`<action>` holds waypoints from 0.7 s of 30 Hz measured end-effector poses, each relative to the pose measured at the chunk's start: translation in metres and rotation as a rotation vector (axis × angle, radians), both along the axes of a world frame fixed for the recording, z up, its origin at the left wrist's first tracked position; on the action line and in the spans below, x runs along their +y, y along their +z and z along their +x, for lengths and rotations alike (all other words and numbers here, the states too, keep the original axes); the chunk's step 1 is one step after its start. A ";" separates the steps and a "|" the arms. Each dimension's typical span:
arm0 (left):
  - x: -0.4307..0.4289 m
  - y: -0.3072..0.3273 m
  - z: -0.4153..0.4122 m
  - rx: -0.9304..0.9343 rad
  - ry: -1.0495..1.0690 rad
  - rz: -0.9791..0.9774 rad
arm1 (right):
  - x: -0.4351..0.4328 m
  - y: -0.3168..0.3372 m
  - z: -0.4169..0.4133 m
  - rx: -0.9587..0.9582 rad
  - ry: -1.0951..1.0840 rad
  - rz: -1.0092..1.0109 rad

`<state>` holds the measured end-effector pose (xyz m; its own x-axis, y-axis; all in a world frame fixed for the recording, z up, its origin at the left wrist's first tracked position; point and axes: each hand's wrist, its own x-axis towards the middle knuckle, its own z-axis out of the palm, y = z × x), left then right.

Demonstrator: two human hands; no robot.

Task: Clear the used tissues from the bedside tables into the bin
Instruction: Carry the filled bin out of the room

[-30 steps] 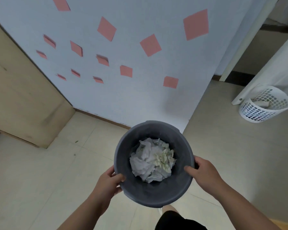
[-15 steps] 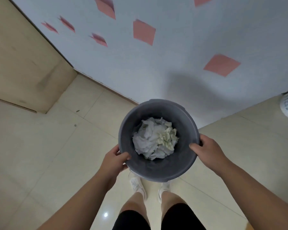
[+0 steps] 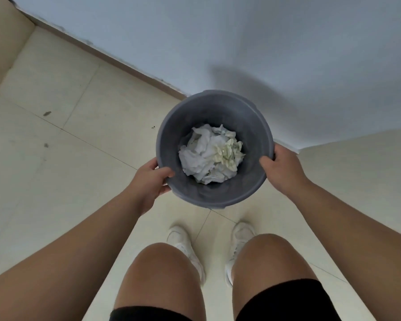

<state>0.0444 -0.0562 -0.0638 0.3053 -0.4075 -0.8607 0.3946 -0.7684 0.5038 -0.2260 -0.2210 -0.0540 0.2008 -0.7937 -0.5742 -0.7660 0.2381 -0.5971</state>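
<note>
Round grey plastic bin (image 3: 218, 198) of crumpled white tissues (image 3: 206, 158) now lower, near pale blue wall (image 3: 264, 42); left hand (image 3: 148, 181) and right hand (image 3: 281, 170) grip rim; set-down likely

A single view, from a wide-angle camera on the person's head. It faces forward and steeply down, almost plumb onto the bin (image 3: 206, 117), which sits just above frame centre, near enough that its whole mouth and inner wall show. Beyond the bin a pale wall (image 3: 241, 42) fills the top, and tiled floor (image 3: 56, 170) runs left of it. Below the bin, nearest the lens, are the person's knees (image 3: 162, 269) and white shoes (image 3: 242, 235).
</note>
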 end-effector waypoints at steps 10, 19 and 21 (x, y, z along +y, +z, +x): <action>-0.029 -0.087 0.001 0.042 -0.055 -0.022 | -0.021 -0.093 -0.002 0.024 -0.087 0.053; -0.017 -0.059 0.001 0.087 -0.058 -0.026 | -0.012 -0.073 -0.015 -0.102 -0.389 0.222; -0.009 -0.033 -0.002 0.077 -0.025 0.008 | -0.004 -0.051 -0.020 -0.082 -0.415 0.253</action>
